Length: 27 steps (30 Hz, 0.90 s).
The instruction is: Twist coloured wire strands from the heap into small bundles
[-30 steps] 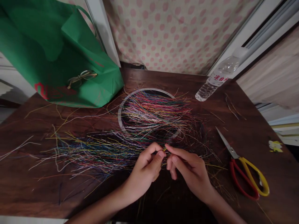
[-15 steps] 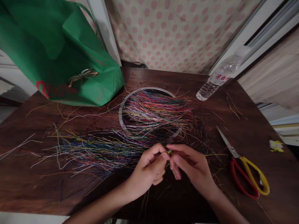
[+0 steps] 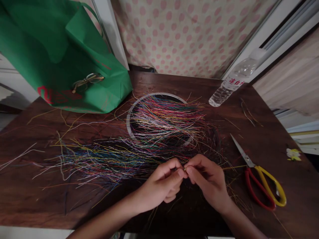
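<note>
My left hand [image 3: 165, 182] is closed in a pinch, thumb against forefinger. My right hand [image 3: 208, 181] pinches too, its fingertips meeting those of the left. Between them shows a tiny yellowish bit of thin wire [image 3: 184, 169], mostly hidden by the fingers. A yellow strand [image 3: 234, 167] sticks out to the right from behind my right hand. Left of my hands lies a loose bundle of many-coloured thin wires [image 3: 107, 161]. Just beyond them, a second bundle, largely red and white [image 3: 169, 116], lies across a round grey-rimmed disc [image 3: 128, 121].
Scissors [image 3: 249, 162] with red and yellow handles lie to the right. A water bottle [image 3: 233, 81] stands at the back right. Eyeglasses [image 3: 88, 79] rest against a green bag [image 3: 107, 89] at the back left. Stray wires are scattered over the dark wooden table [image 3: 274, 146].
Both hands have shifted slightly right and towards me. My right fingers have closed from a looser pose into a pinch at the left fingertips.
</note>
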Available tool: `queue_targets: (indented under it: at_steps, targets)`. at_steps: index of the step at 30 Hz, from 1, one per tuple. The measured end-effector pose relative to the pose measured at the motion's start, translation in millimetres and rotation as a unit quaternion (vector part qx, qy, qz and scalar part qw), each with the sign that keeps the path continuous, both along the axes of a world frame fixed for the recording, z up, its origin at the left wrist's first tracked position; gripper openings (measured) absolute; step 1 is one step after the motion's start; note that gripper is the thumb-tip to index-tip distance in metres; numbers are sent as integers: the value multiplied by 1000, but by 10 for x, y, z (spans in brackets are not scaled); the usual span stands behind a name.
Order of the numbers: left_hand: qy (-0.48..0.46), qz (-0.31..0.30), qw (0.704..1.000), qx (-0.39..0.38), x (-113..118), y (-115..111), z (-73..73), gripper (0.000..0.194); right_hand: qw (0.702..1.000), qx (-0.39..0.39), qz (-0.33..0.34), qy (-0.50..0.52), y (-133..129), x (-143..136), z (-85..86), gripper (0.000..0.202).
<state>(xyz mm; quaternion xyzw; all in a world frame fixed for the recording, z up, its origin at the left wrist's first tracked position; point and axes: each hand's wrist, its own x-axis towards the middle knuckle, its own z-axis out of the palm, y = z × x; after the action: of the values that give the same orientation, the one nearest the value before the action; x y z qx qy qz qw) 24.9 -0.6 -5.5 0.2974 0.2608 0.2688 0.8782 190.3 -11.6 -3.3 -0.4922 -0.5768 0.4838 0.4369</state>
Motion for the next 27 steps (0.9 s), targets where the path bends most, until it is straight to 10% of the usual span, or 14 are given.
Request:
queue_targets:
  at_steps: [17, 23, 27]
  targets:
    - [83, -32, 995, 54, -32, 15, 20, 21, 983, 61, -161, 58, 97, 227, -24, 8]
    - [63, 56, 995, 52, -47, 26, 25, 20, 985, -7, -137, 107, 157, 220, 51, 3]
    - [50, 147, 986, 54, -92, 92, 45, 20, 972, -129, -6, 196, 140, 224, 165, 23]
